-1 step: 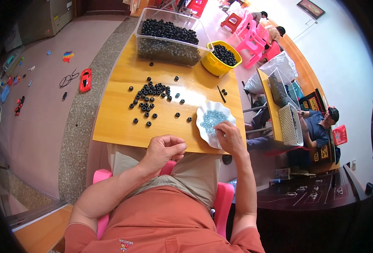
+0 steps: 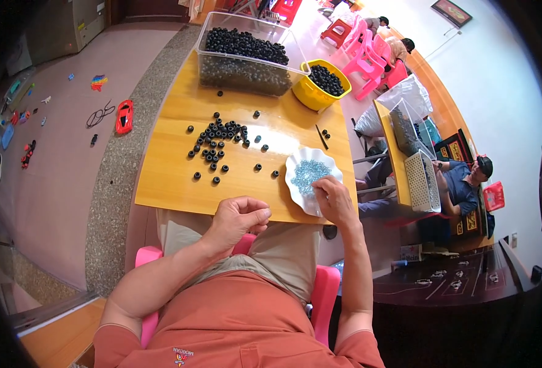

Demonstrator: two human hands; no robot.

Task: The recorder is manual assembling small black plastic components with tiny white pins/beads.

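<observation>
Low in the frame's centre, the left hand (image 2: 237,219) hovers over the near edge of the pale wooden table (image 2: 167,178), its fingers curled in against the thumb as if pinching something small; whether a piece sits in that pinch I cannot tell. To its right, the right hand (image 2: 334,199) rests on the rim of the white scalloped dish (image 2: 297,162), fingertips dipped toward the heap of small pale-blue pieces (image 2: 308,175) inside it; whether they have closed on one is hidden. The step in hand looks like picking a blue piece from the dish. The loose black ring-shaped beads (image 2: 219,141) lie scattered at mid-table, well apart from both hands; more fill the clear plastic tub (image 2: 240,58) and yellow bowl (image 2: 317,86) at the top. A next move would likely call for a fine fingertip pinch, then a reach up-frame to a single ring.
</observation>
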